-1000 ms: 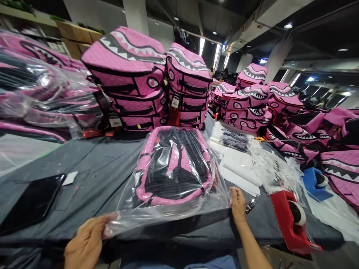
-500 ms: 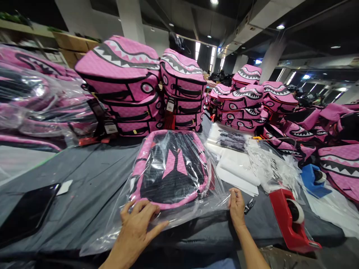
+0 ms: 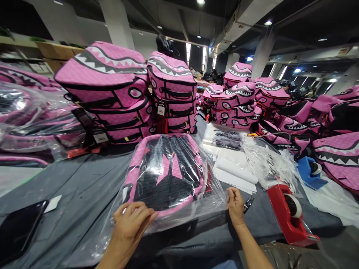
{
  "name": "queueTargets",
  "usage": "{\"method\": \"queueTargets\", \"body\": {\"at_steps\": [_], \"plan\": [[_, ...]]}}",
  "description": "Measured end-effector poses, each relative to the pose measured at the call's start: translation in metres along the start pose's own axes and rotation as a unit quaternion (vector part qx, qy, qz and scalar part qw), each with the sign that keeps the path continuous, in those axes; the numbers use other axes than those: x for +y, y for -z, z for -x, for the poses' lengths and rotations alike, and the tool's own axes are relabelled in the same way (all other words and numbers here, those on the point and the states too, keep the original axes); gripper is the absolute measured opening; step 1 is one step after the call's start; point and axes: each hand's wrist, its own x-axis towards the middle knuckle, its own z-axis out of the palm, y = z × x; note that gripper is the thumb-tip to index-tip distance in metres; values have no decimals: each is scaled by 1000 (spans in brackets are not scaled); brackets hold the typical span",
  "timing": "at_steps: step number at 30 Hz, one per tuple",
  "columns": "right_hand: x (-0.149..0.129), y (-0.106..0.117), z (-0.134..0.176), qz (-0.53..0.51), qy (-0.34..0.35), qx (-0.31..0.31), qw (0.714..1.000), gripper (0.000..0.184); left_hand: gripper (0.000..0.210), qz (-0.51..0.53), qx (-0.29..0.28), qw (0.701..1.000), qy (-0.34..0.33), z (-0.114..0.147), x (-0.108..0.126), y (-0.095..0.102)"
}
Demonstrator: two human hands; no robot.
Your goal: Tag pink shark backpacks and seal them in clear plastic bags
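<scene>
A person is standing at a dark grey bench (image 3: 84,186), seen from their own head. A pink and black backpack (image 3: 165,170) is lying flat in the middle of the bench, inside a clear plastic bag (image 3: 213,186). The left hand (image 3: 130,224) is pressing down on the near edge of the bag, fingers curled and pressed together on the film over the backpack's bottom rim. The right hand (image 3: 235,201) is pinching the bag's loose right corner, fingers closed on the plastic.

Just beside the right hand a small pair of snips (image 3: 247,203) is lying, and near that a red tape dispenser (image 3: 288,215). A blue dispenser (image 3: 310,172) is sitting further right. White sheets (image 3: 235,168) are lying behind the right hand. Stacks of pink shark-mouth backpacks (image 3: 112,93) are standing behind the bagged one, and a phone (image 3: 17,229) is lying at the far left.

The film looks thin and slack. Judging from this, pulling the corner hard while the left hand is pinning the edge could tear or stretch it, and the loose mouth could bunch into wrinkles. The snips lying so close could snag the plastic.
</scene>
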Motion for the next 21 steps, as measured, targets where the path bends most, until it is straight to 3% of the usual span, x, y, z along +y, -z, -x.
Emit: {"method": "queueTargets", "body": {"at_steps": [2,5,7,9,11,13,16,18,21], "plan": [[2,-2,-4,3,-5,-7,1000,61,44,68,-59,993,76,-12,0,-1],[2,-6,-12,8,-21,-34,999,61,57,171,-144,959,173,-25,2,-2],[-2,0,-16,9,-31,-45,998,64,58,193,-165,947,197,-28,4,-1],[-10,20,-16,10,-36,-39,999,66,60,194,-164,944,209,-27,4,-2],[-21,58,-12,48,-16,0,999,65,63,187,-161,946,212,-25,2,-3],[-33,111,-4,156,34,78,984,60,64,178,-155,950,205,-23,1,-4],[-41,195,7,357,52,191,913,61,65,168,-145,957,185,-24,0,-5],[-37,240,9,422,4,187,887,66,66,162,-138,962,170,-25,1,-5],[-22,281,5,416,-70,151,894,67,67,157,-135,966,153,-26,3,-5]]}}
